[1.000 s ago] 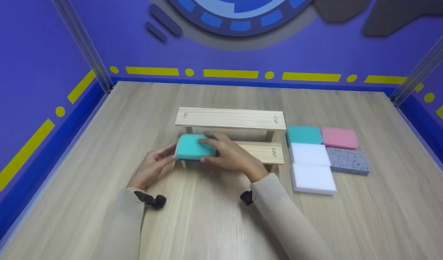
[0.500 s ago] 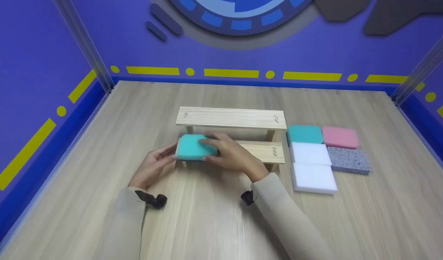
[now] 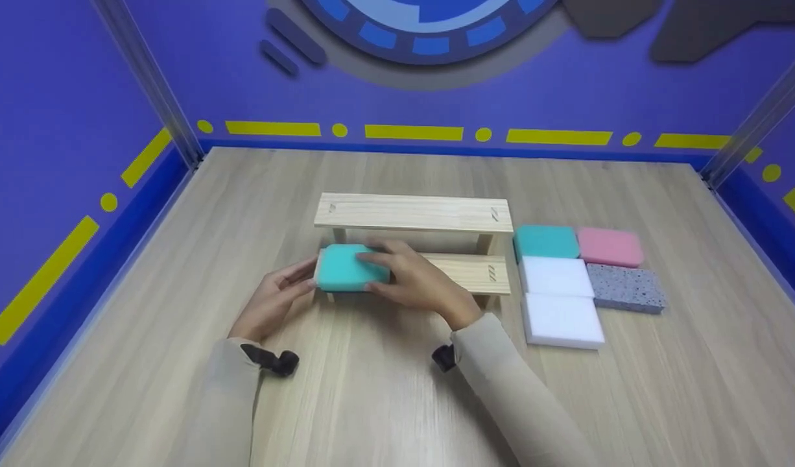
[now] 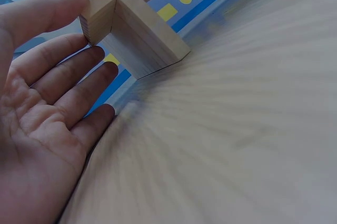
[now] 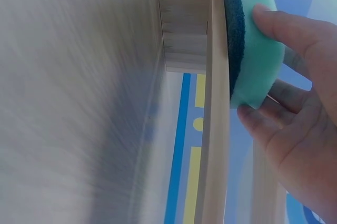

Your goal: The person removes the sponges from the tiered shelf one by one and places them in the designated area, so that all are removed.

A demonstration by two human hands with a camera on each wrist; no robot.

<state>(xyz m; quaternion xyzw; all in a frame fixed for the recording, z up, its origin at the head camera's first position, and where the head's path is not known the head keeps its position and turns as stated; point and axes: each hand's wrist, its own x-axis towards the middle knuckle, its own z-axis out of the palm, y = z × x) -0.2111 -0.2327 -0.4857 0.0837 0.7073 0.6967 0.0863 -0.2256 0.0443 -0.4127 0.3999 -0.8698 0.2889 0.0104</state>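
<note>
My right hand point(image 3: 420, 279) grips a turquoise sponge point(image 3: 345, 267) with a dark green scouring layer underneath. The sponge sits at the left end of the front, lower board point(image 3: 469, 272) of a two-step wooden stand. In the right wrist view, the scouring layer point(image 5: 234, 34) lies against the board, and my thumb and fingers are on the sponge's soft part. My left hand point(image 3: 274, 298) is at the board's left end, its fingers nearly straight. The left wrist view has its thumb and index fingertips right at the board's end point(image 4: 97, 21).
Right of the stand, another turquoise sponge point(image 3: 545, 242), a pink sponge point(image 3: 609, 248), two white foam blocks point(image 3: 556, 277) and a speckled grey block point(image 3: 626, 287) lie side by side. The stand's higher board point(image 3: 414, 213) is behind the lower one. Blue walls point(image 3: 410, 97) border the table.
The sponge has shifted slightly toward me and down onto the board, the right hand moving with it. The left hand stays at the board's end.
</note>
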